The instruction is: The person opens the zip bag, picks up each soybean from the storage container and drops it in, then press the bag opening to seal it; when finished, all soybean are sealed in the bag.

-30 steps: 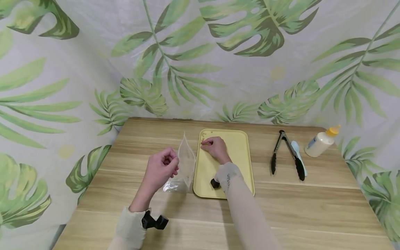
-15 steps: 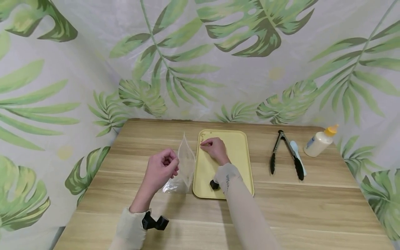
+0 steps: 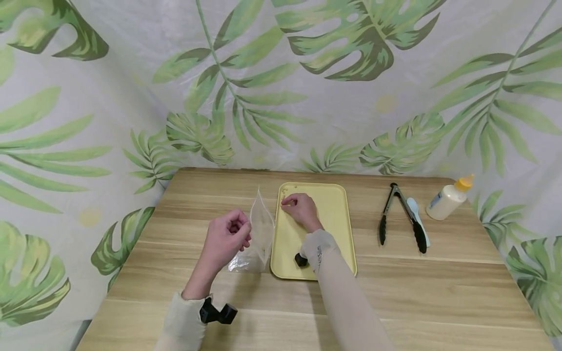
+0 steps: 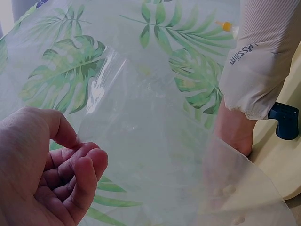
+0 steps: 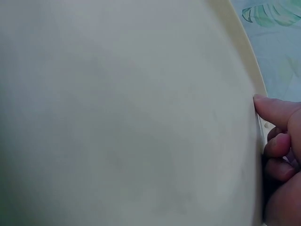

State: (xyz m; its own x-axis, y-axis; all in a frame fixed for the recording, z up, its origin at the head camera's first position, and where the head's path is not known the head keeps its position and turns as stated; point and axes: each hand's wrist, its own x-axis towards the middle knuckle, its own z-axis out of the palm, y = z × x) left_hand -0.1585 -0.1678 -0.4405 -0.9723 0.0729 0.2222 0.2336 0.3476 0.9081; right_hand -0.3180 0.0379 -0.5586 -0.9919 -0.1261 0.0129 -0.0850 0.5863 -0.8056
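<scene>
In the head view my left hand [image 3: 228, 231] pinches the edge of a clear plastic bag [image 3: 262, 229], which stands with its mouth spread beside the tray. The left wrist view shows thumb and finger at the bag's film [image 4: 141, 117], the other fingers curled. My right hand [image 3: 302, 209] is over the left part of the yellow tray [image 3: 335, 234], fingertips down near its left rim. Small pale bits [image 3: 284, 189] lie in the tray's far left corner, just beyond the fingertips. In the right wrist view the fingers [image 5: 277, 143] are curled by the rim; I cannot tell whether they hold a bit.
On the wooden table [image 3: 439, 292], right of the tray, are black-tipped tongs [image 3: 397, 195], spread open, and a light blue spoon [image 3: 414, 209] beside them. A white bottle [image 3: 447, 202] with a yellow cap stands at the far right. A leaf-patterned curtain [image 3: 263, 97] hangs behind.
The head view has shifted very slightly. Both hands, the bag and the tray stay in nearly the same places.
</scene>
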